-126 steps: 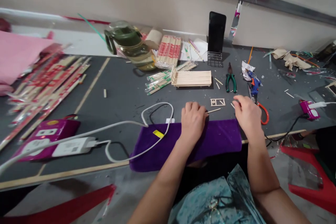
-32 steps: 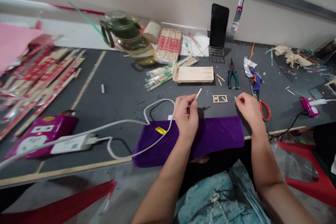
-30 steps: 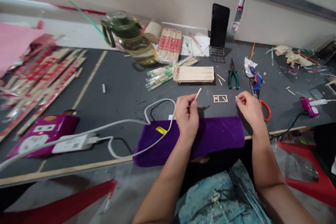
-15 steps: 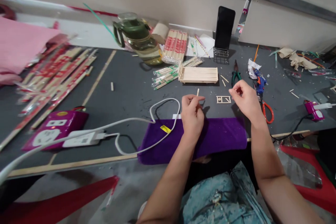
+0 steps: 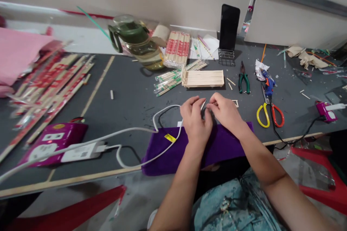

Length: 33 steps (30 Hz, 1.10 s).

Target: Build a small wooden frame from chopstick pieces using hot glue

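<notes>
My left hand is closed on a short wooden stick, whose pale tip pokes up past the fingers. Right beside it is my right hand, its thumb and fingers pinched together near that tip; whatever they hold is too small to make out. Both hands are over the far edge of a purple cloth. A small wooden frame lies mostly hidden behind my right hand. Beyond my hands stands a bed-like model made of sticks, with a few stick offcuts at its right.
Pliers, scissors and a blue glue gun lie to the right. A phone stands at the back near a green-lidded jug. A white cable loops over the cloth. Packaged chopsticks spread at left.
My left hand has lifted the stick from the table. My right hand has moved left from beside the scissors to meet my left hand, now covering most of the small frame.
</notes>
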Each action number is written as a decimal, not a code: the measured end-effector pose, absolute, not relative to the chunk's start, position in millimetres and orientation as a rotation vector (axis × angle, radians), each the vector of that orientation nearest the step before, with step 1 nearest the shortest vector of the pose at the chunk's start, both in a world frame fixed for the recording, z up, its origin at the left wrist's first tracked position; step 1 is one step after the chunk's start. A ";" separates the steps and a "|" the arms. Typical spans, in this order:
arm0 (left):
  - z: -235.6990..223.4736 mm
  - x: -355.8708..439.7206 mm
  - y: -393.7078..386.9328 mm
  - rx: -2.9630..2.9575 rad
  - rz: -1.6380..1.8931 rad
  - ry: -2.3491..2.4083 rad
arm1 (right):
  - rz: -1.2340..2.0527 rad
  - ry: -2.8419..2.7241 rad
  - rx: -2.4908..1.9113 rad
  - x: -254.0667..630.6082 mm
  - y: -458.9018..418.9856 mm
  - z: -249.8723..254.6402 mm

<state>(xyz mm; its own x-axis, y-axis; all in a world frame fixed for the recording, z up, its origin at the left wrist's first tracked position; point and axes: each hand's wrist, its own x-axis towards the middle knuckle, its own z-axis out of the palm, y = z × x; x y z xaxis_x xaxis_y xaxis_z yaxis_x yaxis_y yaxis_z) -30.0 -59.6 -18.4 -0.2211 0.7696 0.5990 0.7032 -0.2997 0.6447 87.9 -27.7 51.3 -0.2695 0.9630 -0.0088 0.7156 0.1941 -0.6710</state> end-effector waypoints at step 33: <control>-6.9 -19.8 -71.1 1.705 1.829 1.600 | 0.254 -2.327 -2.130 125.8 69.7 33.6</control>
